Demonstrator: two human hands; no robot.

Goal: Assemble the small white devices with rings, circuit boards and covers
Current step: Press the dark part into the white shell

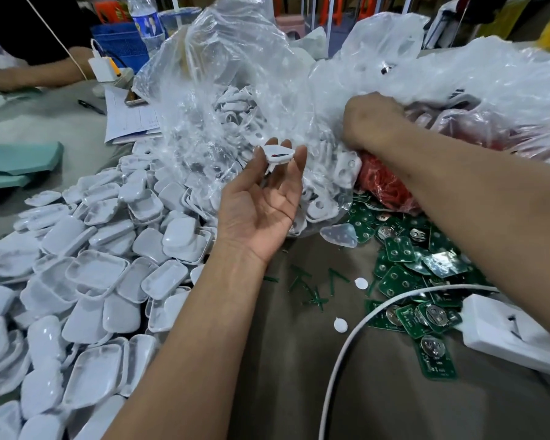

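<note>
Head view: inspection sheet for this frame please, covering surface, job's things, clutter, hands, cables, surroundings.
Surface: brown table, mostly covered.
Job's things: white covers heaped at left; green circuit boards piled at right; red parts in a bag; clear bag of white pieces.
Clutter: green offcuts, two white discs, papers, pen.
Hands: left hand holds a white shell at its fingertips; right hand reaches into the bags, fingers hidden.
Cables: white cable curving to a white power strip.
Surroundings: another person's arm, water bottle, blue crate.

Glossy white plastic covers (86,274); crinkled clear plastic bag (223,90).
</note>
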